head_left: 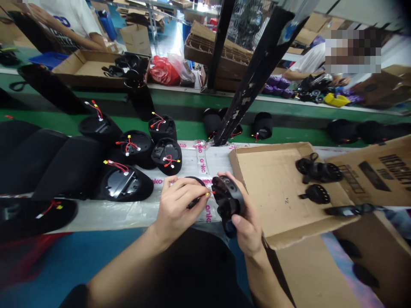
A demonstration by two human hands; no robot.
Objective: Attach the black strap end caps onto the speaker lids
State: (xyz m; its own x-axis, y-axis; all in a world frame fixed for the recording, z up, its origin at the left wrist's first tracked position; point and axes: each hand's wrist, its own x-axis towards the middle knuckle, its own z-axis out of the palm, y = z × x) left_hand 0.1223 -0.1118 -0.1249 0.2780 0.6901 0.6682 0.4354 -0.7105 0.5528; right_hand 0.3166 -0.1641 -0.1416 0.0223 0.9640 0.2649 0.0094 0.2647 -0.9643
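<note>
Bench (192,164), plastic-covered, handheld black part (231,193), cardboard tray (269,184), green strip (190,127) behind.

Left hand (180,200) pinched on a yellow connector (207,194), right hand (250,224) around a black part (236,194)

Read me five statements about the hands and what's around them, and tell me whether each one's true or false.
1. The right hand holds a black part. True.
2. The left hand hangs idle, away from everything. False: it pinches a small yellow connector.
3. Red wires show on top of black units to the left of the hands. True.
4. The open cardboard tray to the right of the hands holds only purple parts. False: black parts lie in it.
5. A red plastic bag lies inside that tray. False: it sits across the way, beside a shallow cardboard box.
</note>
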